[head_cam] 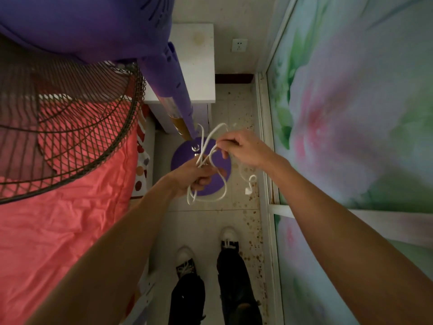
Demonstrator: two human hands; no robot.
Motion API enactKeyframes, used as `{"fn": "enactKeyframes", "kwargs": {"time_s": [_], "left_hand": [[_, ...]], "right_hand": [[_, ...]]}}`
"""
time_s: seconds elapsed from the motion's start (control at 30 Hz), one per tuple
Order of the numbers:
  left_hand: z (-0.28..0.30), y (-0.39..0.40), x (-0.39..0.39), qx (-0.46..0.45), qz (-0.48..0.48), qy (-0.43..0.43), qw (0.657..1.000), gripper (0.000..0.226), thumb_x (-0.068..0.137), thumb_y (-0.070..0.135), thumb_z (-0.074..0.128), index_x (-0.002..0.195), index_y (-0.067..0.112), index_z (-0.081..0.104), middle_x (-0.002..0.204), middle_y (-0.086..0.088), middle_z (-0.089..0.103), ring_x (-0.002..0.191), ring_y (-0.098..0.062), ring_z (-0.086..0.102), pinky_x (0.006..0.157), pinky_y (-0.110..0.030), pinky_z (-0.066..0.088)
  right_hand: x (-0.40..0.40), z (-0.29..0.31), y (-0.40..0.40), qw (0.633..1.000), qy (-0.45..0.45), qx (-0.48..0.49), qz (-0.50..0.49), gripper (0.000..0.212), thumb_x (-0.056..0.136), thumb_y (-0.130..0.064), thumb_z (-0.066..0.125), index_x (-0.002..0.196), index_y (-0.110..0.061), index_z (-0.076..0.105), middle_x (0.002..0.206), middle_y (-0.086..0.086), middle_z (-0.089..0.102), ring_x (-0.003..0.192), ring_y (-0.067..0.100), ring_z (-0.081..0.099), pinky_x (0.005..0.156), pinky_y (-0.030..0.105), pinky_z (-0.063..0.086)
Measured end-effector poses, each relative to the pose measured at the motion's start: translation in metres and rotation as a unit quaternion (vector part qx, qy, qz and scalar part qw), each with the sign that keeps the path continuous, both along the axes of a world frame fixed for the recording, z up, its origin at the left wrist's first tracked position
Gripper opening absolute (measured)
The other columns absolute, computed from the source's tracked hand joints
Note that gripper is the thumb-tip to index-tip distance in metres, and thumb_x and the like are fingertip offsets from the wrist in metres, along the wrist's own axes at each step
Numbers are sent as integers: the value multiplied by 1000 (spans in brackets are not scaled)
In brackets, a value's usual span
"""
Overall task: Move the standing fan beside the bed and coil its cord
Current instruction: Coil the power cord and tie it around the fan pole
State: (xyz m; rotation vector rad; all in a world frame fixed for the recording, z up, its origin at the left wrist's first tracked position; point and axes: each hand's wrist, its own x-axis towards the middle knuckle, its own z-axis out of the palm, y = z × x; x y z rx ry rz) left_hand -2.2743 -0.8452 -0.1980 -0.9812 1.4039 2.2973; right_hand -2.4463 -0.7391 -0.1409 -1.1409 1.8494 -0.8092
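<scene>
The purple standing fan [164,73] stands on the floor between the bed [58,231] and the wall, its round purple base [220,186] below my hands and its wire cage [70,127] over the bed's edge. My left hand [195,177] is closed around several loops of the white cord [221,195]. My right hand [243,148] pinches a strand of the same cord just above and to the right. The cord's white plug [248,190] dangles below my right hand.
A white bedside table [199,66] stands behind the fan, with a wall socket [239,45] beyond it. A flowered sliding door [351,113] lines the right side. The narrow tiled floor [206,228] holds my two feet [210,254].
</scene>
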Motion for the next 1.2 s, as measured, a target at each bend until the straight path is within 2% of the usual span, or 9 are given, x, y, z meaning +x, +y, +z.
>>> {"fn": "enactKeyframes", "kwargs": {"time_s": [0.17,0.27,0.4,0.67,0.73,0.83,0.93,1.03,1.2], "left_hand": [[1,-4,-1,-73,-13,-7,997,21,104,30,50,103,9,54,61,0,62,48,-9,45,46,-22,40],[-4,-11,9,-2,62,15,998,31,102,36,50,84,14,62,50,4,52,50,-14,56,62,-34,54],[-2,-6,8,97,100,10,990,34,101,42,49,78,17,56,46,7,45,41,-12,48,46,-27,50],[3,23,-4,53,164,-34,984,47,108,35,34,117,-4,59,101,-17,66,86,-22,68,84,-35,58],[5,24,-5,60,173,-53,982,46,108,38,34,122,0,54,106,-15,64,83,-18,69,72,-30,58],[11,25,-10,75,160,-83,981,47,107,43,34,131,5,49,115,-13,59,92,-19,64,78,-30,54],[16,28,-14,76,138,-96,983,42,107,43,32,113,6,52,84,-7,66,67,-14,66,59,-27,56],[16,27,-17,48,121,-116,985,49,106,46,34,122,3,50,91,-11,54,79,-21,59,70,-34,53],[22,35,-28,94,134,-103,981,44,107,44,32,125,7,49,79,-9,64,59,-14,70,54,-24,58]], "right_hand": [[-14,-10,8,992,81,-47,-88,21,78,-43,77,76,-22,72,59,-10,60,49,0,51,51,16,41],[-18,-20,20,993,94,0,-78,21,85,-35,72,87,-14,72,68,-4,65,56,1,56,57,16,42],[1,-30,26,986,134,34,-93,26,95,-33,61,88,-8,69,70,2,64,58,9,54,56,17,38],[36,-20,25,946,-229,208,-100,89,64,-81,64,122,-15,54,99,-1,74,48,9,43,47,25,34],[36,-22,25,933,-271,221,-88,102,56,-74,77,132,-16,42,94,4,70,46,10,34,44,27,28],[39,-28,29,922,-294,238,-87,103,49,-63,88,131,-27,37,87,12,48,48,12,28,45,29,24],[40,-36,34,912,-326,229,-94,86,55,-43,90,125,-27,41,84,11,53,46,11,33,41,24,29],[41,-41,37,920,-305,229,-93,83,56,-29,88,123,-24,40,81,10,57,47,10,40,44,27,32],[45,-46,34,937,-251,210,-122,98,46,-54,91,125,-29,38,95,3,69,60,8,55,50,26,39]]}}
